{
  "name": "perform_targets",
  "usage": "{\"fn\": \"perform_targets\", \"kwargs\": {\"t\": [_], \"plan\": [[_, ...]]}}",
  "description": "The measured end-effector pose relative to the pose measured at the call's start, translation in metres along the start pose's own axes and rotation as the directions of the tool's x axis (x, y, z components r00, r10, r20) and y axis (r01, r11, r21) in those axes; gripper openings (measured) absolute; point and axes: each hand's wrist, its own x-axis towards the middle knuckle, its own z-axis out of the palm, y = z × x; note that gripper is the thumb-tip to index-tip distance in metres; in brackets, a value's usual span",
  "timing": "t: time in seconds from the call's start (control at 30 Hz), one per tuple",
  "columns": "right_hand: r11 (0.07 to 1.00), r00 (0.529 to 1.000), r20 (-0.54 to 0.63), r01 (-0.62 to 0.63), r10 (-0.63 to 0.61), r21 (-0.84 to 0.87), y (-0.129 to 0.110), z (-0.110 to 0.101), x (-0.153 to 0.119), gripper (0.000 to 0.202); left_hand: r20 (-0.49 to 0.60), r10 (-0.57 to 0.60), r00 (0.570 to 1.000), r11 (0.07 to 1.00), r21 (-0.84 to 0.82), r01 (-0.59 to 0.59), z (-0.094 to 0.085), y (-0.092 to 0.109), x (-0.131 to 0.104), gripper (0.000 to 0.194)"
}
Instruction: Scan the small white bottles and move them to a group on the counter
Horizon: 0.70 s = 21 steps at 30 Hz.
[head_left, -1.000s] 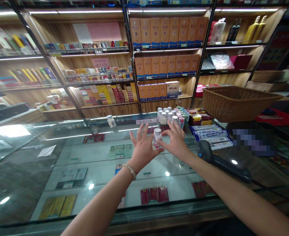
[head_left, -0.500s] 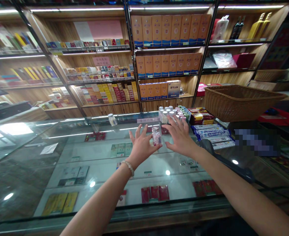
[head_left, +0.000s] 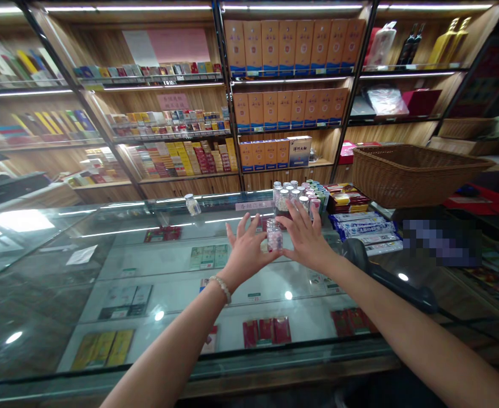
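A small clear jar of pinkish pieces (head_left: pixel 275 238) with a silvery lid stands upright between my hands, above the glass counter (head_left: pixel 168 294). My left hand (head_left: pixel 249 246), with a beaded bracelet at the wrist, has thumb and index finger at the jar's left side, the other fingers spread. From the right, the thumb and index finger of my right hand (head_left: pixel 306 238) close on the same jar. Both thumb tips meet near its base. Just behind my right fingers stand several similar jars (head_left: pixel 284 198) in a group. Another jar (head_left: pixel 192 205) is apart at the left.
Right of the jars lie red and yellow packets (head_left: pixel 346 198) and blue-white packs (head_left: pixel 368 229). A wicker basket (head_left: pixel 414 178) and a dark handheld scanner (head_left: pixel 393 283) are at the right. Boxed goods (head_left: pixel 287 48) fill the back shelves. A paper slip (head_left: pixel 81 255) lies left.
My right hand has moved left, and its thumb and index finger have come in against the jar. The jar sits slightly further right between my hands.
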Motion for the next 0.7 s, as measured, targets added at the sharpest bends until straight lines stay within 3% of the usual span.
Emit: {"fn": "perform_targets", "kwargs": {"t": [0.23,0.43,0.7], "plan": [[1.0,0.997,-0.068,-0.024,0.024,0.003,0.001,0.001,0.001,0.067,0.005,-0.03,1.0,1.0,-0.001,0.03,-0.002,0.001,0.002,0.047],[0.983,0.963,-0.199,-0.181,0.182,0.023,-0.001,0.005,0.002,0.079,-0.061,-0.067,0.996,0.997,-0.038,0.065,-0.006,0.006,0.001,0.05],[0.973,0.958,-0.17,-0.224,0.231,0.061,-0.006,0.006,0.002,0.078,-0.119,-0.1,0.988,0.995,-0.042,0.095,-0.009,0.013,0.0,0.045]]}}
